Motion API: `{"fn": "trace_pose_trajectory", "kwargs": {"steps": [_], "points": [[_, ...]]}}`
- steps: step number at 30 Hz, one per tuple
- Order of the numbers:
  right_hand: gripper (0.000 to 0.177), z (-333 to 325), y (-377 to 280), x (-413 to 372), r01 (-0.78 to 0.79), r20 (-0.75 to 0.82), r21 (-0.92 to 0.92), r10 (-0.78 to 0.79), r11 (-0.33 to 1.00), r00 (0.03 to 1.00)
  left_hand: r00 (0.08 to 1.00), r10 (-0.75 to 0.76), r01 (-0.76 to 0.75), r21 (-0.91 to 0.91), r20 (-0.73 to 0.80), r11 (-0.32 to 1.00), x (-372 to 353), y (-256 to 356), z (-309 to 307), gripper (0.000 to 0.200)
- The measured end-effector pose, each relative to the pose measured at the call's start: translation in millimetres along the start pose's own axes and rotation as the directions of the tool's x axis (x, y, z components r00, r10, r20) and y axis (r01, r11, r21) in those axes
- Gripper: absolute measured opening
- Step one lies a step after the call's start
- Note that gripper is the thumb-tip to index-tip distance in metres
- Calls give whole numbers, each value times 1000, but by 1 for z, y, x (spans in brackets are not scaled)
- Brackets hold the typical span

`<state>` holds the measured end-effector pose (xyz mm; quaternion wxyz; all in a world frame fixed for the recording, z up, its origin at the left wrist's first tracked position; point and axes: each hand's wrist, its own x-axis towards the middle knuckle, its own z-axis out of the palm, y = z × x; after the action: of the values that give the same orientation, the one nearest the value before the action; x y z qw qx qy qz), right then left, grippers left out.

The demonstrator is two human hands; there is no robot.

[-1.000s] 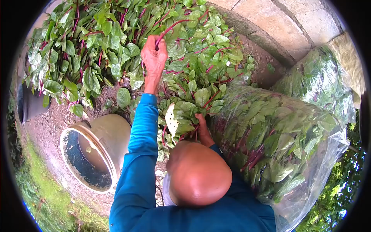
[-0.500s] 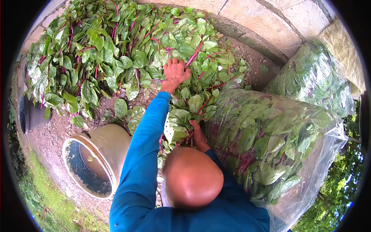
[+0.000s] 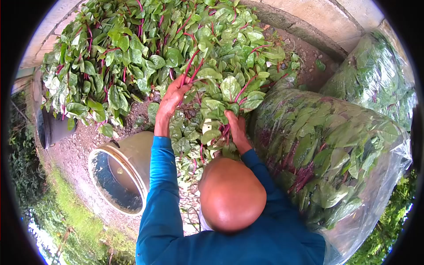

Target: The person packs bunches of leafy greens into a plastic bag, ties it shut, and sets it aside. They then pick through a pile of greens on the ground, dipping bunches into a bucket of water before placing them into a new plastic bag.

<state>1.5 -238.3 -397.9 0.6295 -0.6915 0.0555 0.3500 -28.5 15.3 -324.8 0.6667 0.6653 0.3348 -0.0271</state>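
My left hand (image 3: 174,98), in a blue sleeve, is closed on purple-red stems (image 3: 191,67) at the near edge of a large heap of leafy greens (image 3: 119,48). To its right, my right hand (image 3: 237,128) grips a bunch of leafy stems (image 3: 230,90), whose green leaves spread above the fingers. The lower stems of this bunch hang below that hand, near the bare head at the bottom. More loose leaves lie on the ground between the two arms.
An open pale bucket (image 3: 128,170) lies on its side at the left, with a dark container (image 3: 55,126) beyond it. Two clear plastic bags of greens (image 3: 327,150) (image 3: 375,75) stand at the right. A stone block wall (image 3: 304,20) curves behind the heap.
My left hand has come back from the heap toward me and now holds red stems. My right hand still holds its bunch, now raised into clearer view. The whole view has shifted slightly.
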Motion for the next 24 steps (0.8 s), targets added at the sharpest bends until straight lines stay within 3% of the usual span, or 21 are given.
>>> {"fn": "trace_pose_trajectory", "kwargs": {"steps": [1,2,3,4,5,7,9,11,12,13,14,16,18,22,24], "points": [[39,1,9,6,-4,1,7,4,1000,1000,998,56,-51,224,-14,973,-10,4,-2,14],[40,3,18,9,86,-21,57,-85,995,996,985,160,-130,351,-59,927,-23,7,-1,13],[42,2,27,12,175,-50,103,-171,979,984,987,155,-127,354,-52,927,-37,8,6,13],[44,-2,25,15,32,-38,-37,-33,999,999,978,186,-141,360,-92,922,-50,10,14,13],[44,2,31,16,25,-41,-34,-27,999,999,967,216,-153,366,-136,918,-54,5,18,14],[44,6,24,7,21,-34,11,-20,1000,999,957,279,-204,510,-74,836,-62,-17,39,14],[44,4,25,9,-27,56,-91,32,996,998,898,406,-424,587,172,689,-64,-55,57,25],[44,-4,32,6,-60,133,-196,87,979,987,907,393,-393,643,152,657,-69,-74,74,29],[43,-9,36,-1,308,286,-149,-257,940,923,914,383,-361,696,132,621,-72,-78,78,34],[44,-15,38,-5,629,409,-50,-559,776,722,913,384,-363,695,134,621,-73,-81,78,34],[44,-20,40,-4,629,407,-52,-559,775,722,927,343,-345,701,152,624,-73,-85,76,36],[46,-23,29,-6,630,550,-76,-494,773,673,941,297,-322,708,164,628,-78,-79,74,38],[46,-16,16,-9,588,544,-49,-472,808,694,903,355,-402,770,244,495,-86,-71,71,43],[45,-3,-1,-12,433,526,19,-377,901,762,847,415,-488,797,333,357,-94,-61,82,39],[45,-5,6,-11,495,542,-4,-414,869,732,858,392,-478,796,332,372,-98,-61,86,38]]}}
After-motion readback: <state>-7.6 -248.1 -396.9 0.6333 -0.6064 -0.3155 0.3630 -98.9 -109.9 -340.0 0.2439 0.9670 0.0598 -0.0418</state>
